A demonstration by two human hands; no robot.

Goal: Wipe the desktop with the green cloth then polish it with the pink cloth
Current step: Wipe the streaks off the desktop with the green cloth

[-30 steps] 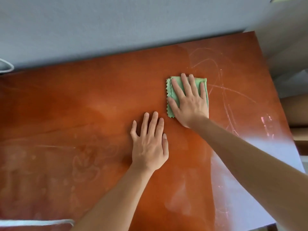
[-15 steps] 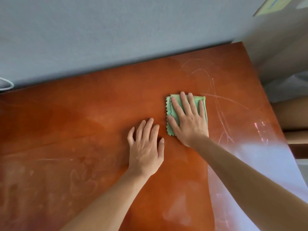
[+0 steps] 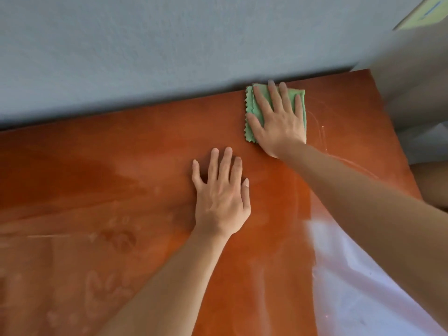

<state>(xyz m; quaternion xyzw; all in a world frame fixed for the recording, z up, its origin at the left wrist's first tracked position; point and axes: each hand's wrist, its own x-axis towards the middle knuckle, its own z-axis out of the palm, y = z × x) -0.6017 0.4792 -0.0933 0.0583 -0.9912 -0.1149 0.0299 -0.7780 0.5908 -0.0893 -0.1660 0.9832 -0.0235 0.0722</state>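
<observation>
A folded green cloth (image 3: 252, 110) with a zigzag edge lies flat on the orange-brown desktop (image 3: 121, 178), right against its back edge. My right hand (image 3: 278, 122) presses on the cloth with straight, spread fingers that reach the wall. Nearer to me, my left hand (image 3: 221, 197) rests flat on the bare wood with its fingers straight. No pink cloth is in view.
A grey-blue wall (image 3: 169, 44) runs along the desk's back edge. The desk's right edge (image 3: 397, 141) drops off beside pale furniture. Smears and handprints mark the left front of the desktop, and a bright glare covers its right front corner.
My right hand has pushed the green cloth away from me to the desk's back edge. My left hand stays flat on the wood. The camera has tilted, so the desk sits lower in view.
</observation>
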